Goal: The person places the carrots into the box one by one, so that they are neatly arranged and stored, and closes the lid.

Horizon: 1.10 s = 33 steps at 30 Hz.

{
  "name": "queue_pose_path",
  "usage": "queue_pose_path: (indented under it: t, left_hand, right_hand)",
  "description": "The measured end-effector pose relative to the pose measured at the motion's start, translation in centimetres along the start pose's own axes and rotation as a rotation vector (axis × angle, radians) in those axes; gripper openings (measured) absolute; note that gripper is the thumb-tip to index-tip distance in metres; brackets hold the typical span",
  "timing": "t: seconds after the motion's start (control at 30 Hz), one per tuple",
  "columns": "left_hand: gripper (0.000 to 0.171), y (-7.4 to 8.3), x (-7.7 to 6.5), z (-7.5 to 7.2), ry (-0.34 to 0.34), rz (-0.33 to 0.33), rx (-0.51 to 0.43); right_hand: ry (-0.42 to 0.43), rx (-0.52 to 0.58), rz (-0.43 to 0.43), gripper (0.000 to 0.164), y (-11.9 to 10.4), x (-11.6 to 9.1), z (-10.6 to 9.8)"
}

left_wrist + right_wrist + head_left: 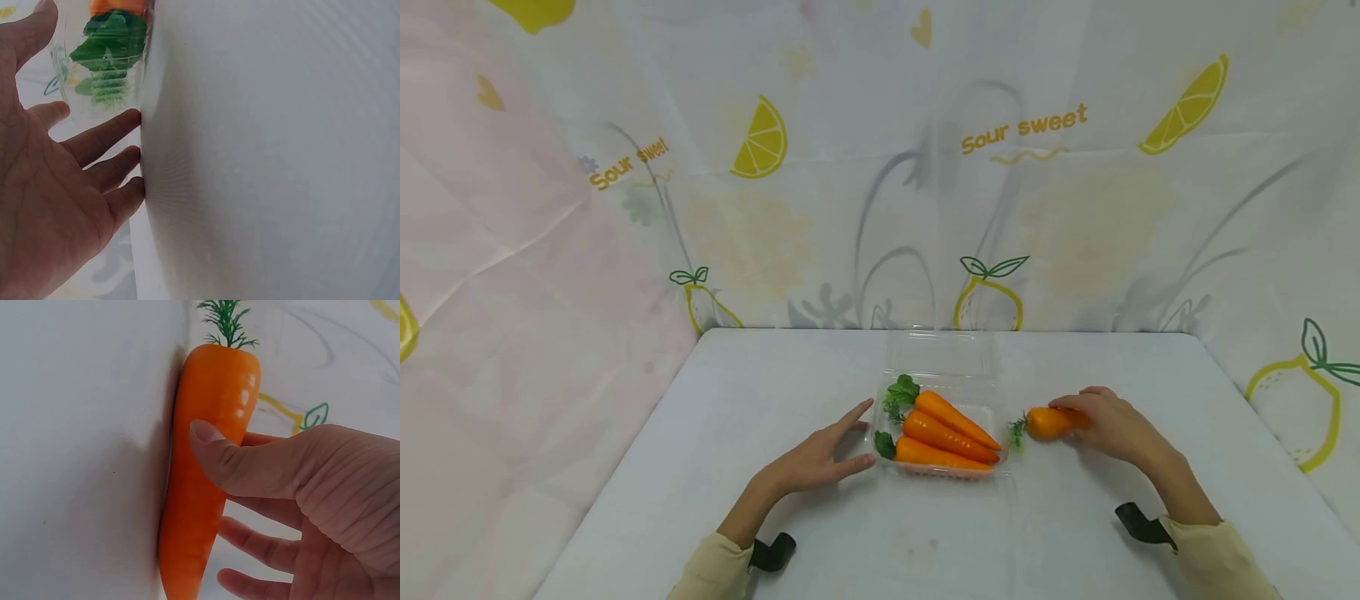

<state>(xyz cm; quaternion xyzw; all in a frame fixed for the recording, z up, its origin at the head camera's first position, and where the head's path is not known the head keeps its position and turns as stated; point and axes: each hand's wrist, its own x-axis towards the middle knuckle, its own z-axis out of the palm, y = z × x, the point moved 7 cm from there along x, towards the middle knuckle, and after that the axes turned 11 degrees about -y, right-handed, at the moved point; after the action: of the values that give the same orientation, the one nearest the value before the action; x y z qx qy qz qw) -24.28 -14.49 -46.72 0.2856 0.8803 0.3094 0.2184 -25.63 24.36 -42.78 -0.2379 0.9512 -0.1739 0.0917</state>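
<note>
On a white table (pixel 737 392), a lone carrot (pixel 1048 423) is pinched between thumb and fingers of the right hand (pixel 1111 422), just right of a clear container (pixel 983 411) holding three carrots (pixel 949 433).

With fingers spread, the left hand (pixel 812 460) is held at the container's left side, contact uncertain. A light pinch on the lone carrot's thick body, leaves (pixel 1017 432) kept free, is advised. "Sour sweet" (pixel 1024 129) is printed twice on the backdrop (pixel 850 83); no brand can be made out.
</note>
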Motion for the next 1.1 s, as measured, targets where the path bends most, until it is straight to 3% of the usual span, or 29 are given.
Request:
queue_pose_path:
  t: [0.4, 1.1]
  left_hand:
    - [0.083, -0.2, 0.1, 0.1, -0.001, 0.006, -0.014]
    - [0.083, 0.0, 0.0, -0.1, 0.001, 0.000, -0.022]
  right_hand:
    - [-0.029, 0.063, 0.086, 0.041, 0.7, -0.3, 0.2]
    - [-0.009, 0.059, 0.075, 0.043, 1.2, -0.8, -0.2]
